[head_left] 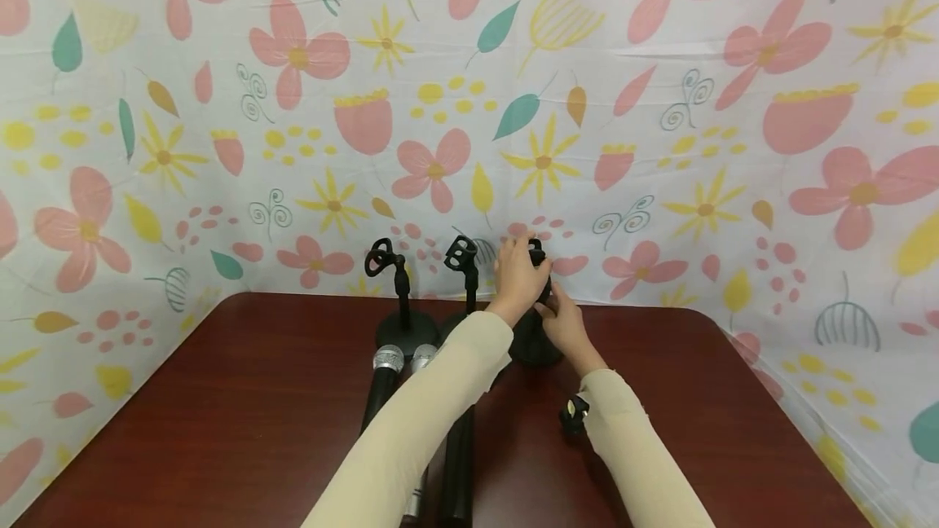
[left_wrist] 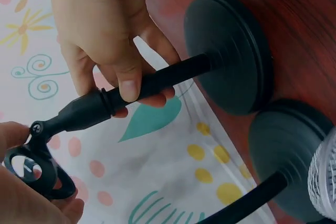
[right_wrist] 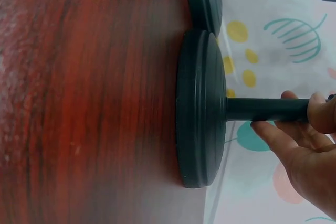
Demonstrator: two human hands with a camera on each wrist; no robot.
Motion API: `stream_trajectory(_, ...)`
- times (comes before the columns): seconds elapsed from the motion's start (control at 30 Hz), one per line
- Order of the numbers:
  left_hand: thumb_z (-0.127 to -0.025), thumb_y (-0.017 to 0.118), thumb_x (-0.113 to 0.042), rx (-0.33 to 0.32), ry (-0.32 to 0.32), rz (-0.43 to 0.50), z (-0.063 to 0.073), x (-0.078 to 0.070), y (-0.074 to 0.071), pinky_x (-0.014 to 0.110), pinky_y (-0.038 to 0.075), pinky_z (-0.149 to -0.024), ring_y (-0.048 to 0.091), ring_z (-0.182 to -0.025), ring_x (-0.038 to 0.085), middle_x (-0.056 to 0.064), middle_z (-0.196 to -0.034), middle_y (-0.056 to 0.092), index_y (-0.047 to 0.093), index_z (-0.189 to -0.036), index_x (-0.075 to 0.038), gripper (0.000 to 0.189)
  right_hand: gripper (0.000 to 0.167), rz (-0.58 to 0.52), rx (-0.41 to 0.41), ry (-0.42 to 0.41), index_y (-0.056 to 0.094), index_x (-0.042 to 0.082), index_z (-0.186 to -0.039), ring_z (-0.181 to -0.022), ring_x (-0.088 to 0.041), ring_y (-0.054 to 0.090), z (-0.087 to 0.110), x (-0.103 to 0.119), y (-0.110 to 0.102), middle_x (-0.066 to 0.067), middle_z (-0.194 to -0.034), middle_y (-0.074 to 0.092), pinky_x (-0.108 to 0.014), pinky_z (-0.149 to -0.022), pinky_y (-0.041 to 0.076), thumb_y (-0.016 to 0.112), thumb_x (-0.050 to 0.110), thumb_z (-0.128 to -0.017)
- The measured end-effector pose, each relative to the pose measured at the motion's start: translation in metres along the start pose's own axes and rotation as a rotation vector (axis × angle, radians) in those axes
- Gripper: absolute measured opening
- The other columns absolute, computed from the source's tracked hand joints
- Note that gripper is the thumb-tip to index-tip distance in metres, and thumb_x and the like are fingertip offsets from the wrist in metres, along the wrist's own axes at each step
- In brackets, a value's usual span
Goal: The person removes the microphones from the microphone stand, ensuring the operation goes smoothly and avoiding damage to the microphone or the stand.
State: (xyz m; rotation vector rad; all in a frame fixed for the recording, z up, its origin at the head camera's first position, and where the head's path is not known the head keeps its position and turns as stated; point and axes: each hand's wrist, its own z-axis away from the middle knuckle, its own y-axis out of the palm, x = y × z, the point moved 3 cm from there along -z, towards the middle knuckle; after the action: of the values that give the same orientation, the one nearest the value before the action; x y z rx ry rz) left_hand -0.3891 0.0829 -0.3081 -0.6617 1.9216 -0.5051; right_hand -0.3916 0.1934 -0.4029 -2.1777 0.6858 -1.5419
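Note:
A black desktop microphone stand [head_left: 538,345] stands upright on its round base at the back of the table. My left hand [head_left: 517,274] holds the clip [left_wrist: 42,174] at its top, thumb and fingers around it. Lower down, my right hand [head_left: 565,323] pinches the stand's pole [left_wrist: 176,73] between thumb and fingers, just under the thicker collar [left_wrist: 86,109]. In the right wrist view the round base [right_wrist: 202,108] sits on the table, with the right-hand fingers along the pole. My left forearm hides part of the things in front.
Two similar stands, one at the left [head_left: 403,328] and one in the middle [head_left: 469,275], stand beside it. Several microphones [head_left: 383,385] lie in front, partly under my left sleeve. Behind the dark red table [head_left: 242,406] hangs a flower-patterned cloth [head_left: 440,63].

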Motion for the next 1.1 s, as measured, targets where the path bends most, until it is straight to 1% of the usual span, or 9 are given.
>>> stream_trajectory(0.1,-0.094,0.063,-0.021,0.033,-0.005,0.018,0.002,0.001,0.000,0.044,0.034,-0.107,0.041,-0.131,0.029,0.013,-0.142,0.044,0.041,-0.143,-0.005,0.056,0.014,-0.007,-0.023,0.003,0.046,0.001,-0.109,-0.116,-0.043,0.054,0.001,0.000,-0.004,-0.029,-0.118,0.061,-0.054,-0.091,0.046,0.053,0.006,-0.098)
stream_trajectory(0.13,-0.094,0.063,-0.019,0.043,-0.005,0.025,0.003,0.002,0.000,0.044,0.033,-0.108,0.038,-0.133,0.030,0.015,-0.145,0.040,0.038,-0.144,-0.002,0.058,0.015,-0.007,-0.026,0.006,0.047,0.000,-0.110,-0.118,-0.043,0.053,0.001,0.000,-0.005,-0.030,-0.119,0.060,-0.054,-0.092,0.045,0.053,0.006,-0.098)
stream_trajectory(0.27,-0.093,0.060,-0.010,0.072,-0.012,0.090,0.009,0.009,-0.001,0.043,0.035,-0.107,0.038,-0.133,0.034,0.021,-0.148,0.033,0.029,-0.146,0.005,0.064,0.029,0.006,-0.033,0.023,0.050,-0.003,-0.123,-0.119,-0.044,0.052,0.002,0.001,-0.007,-0.031,-0.121,0.059,-0.055,-0.095,0.044,0.056,0.006,-0.096)
stream_trajectory(0.37,-0.091,0.060,-0.007,0.091,-0.008,0.132,0.015,0.014,-0.002,0.042,0.037,-0.106,0.040,-0.130,0.034,0.022,-0.145,0.034,0.028,-0.146,0.006,0.065,0.042,0.017,-0.020,0.045,0.044,-0.004,-0.137,-0.117,-0.044,0.053,0.007,0.002,-0.008,-0.032,-0.123,0.057,-0.055,-0.093,0.045,0.054,0.005,-0.097)
stream_trajectory(0.6,-0.088,0.060,-0.006,0.141,0.020,0.169,0.030,0.020,-0.006,0.042,0.039,-0.104,0.041,-0.127,0.035,0.026,-0.138,0.038,0.031,-0.142,0.011,0.063,0.043,0.032,-0.014,0.061,0.041,-0.008,-0.139,-0.116,-0.045,0.052,0.018,0.011,-0.013,-0.033,-0.127,0.052,-0.054,-0.093,0.045,0.050,0.005,-0.099)
stream_trajectory(0.73,-0.088,0.062,-0.007,0.200,-0.009,0.202,0.040,0.022,-0.008,0.044,0.037,-0.106,0.034,-0.134,0.037,0.029,-0.146,0.029,0.021,-0.146,0.011,0.073,0.039,0.044,-0.050,0.049,0.046,-0.010,-0.135,-0.115,-0.045,0.053,0.024,0.019,-0.021,-0.033,-0.125,0.054,-0.054,-0.093,0.046,0.050,0.004,-0.098)
stream_trajectory(0.87,-0.088,0.064,-0.009,0.257,-0.066,0.221,0.049,0.025,-0.012,0.045,0.037,-0.105,0.033,-0.136,0.037,0.028,-0.151,0.024,0.019,-0.148,0.008,0.078,0.036,0.069,-0.077,0.063,0.050,-0.010,-0.131,-0.113,-0.043,0.055,0.033,0.026,-0.029,-0.031,-0.124,0.056,-0.053,-0.090,0.048,0.050,0.004,-0.098)
stream_trajectory(0.97,-0.088,0.065,-0.012,0.295,-0.098,0.221,0.057,0.026,-0.017,0.045,0.039,-0.104,0.035,-0.136,0.036,0.026,-0.151,0.027,0.023,-0.148,0.006,0.076,0.036,0.073,-0.082,0.069,0.052,-0.009,-0.131,-0.113,-0.043,0.055,0.041,0.029,-0.033,-0.030,-0.123,0.057,-0.053,-0.090,0.048,0.049,0.005,-0.098)
stream_trajectory(1.1,-0.089,0.066,-0.016,0.347,-0.106,0.213,0.070,0.028,-0.029,0.046,0.040,-0.103,0.040,-0.133,0.035,0.024,-0.147,0.034,0.028,-0.147,0.005,0.072,0.034,0.068,-0.101,0.052,0.054,-0.008,-0.129,-0.111,-0.042,0.057,0.051,0.033,-0.038,-0.029,-0.122,0.059,-0.054,-0.089,0.047,0.050,0.006,-0.098)
